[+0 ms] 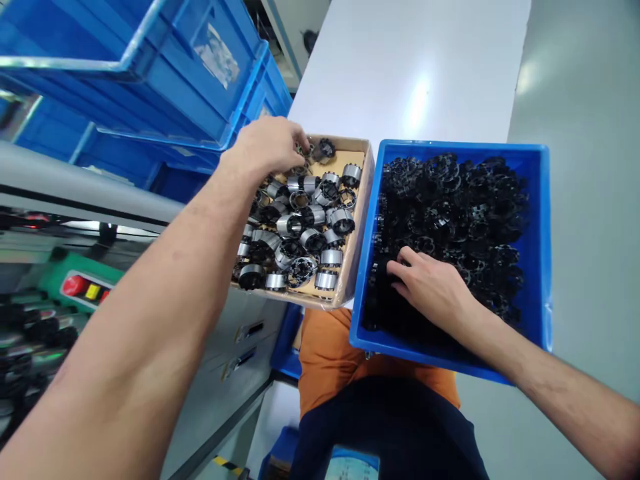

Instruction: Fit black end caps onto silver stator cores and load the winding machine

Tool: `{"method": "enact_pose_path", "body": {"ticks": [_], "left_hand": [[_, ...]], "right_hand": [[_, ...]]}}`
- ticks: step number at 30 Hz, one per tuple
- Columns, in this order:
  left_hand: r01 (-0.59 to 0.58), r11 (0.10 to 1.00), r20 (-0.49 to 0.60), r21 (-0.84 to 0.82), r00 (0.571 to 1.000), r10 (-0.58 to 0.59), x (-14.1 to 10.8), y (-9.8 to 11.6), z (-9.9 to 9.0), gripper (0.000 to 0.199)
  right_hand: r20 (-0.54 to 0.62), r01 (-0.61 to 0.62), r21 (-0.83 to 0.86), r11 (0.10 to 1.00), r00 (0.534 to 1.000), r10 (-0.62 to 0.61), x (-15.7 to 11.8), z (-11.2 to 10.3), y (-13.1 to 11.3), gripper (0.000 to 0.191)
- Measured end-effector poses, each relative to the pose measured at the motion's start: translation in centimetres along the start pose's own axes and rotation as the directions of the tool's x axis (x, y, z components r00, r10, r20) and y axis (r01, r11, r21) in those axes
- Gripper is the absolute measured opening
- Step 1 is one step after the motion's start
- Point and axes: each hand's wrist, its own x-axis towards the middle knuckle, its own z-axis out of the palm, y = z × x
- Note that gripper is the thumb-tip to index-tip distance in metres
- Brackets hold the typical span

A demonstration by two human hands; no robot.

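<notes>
My left hand reaches into the far left corner of a shallow cardboard box, fingers curled down among the parts there. Whatever it grips is hidden by the fingers. Silver metal ring cores with black toothed ends, like motor stators, lie loosely in this box. In the blue bin to the right, my right hand has its thumb and fingers closed low at the near left side, where black ring-shaped parts fill the bin. I cannot make out what is between these fingertips.
Both containers rest on a white table. Large blue crates are stacked at the upper left. A grey rail and a green control panel with buttons are on the left. Drawers sit below the box.
</notes>
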Motion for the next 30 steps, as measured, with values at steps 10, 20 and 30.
{"method": "enact_pose_path", "body": {"ticks": [10, 20, 30], "left_hand": [[0.278, 0.959, -0.019, -0.051, 0.960, -0.280, -1.2, 3.6, -2.5, 0.059], [0.125, 0.358, 0.041, -0.925, 0.972, -0.232, -23.2, 21.0, 2.6, 0.030], [0.154, 0.054, 0.140, -0.987, 0.969, -0.201, -32.4, 26.7, 12.4, 0.057]], "right_hand": [[-0.081, 0.007, 0.056, 0.998, 0.997, -0.003, 0.7, -0.2, 0.8, 0.020], [-0.393, 0.321, 0.869, 0.377, 0.910, 0.131, -5.2, -1.1, 1.9, 0.039], [-0.383, 0.363, 0.914, 0.183, 0.920, 0.087, -8.6, -2.1, -1.3, 0.053]]}}
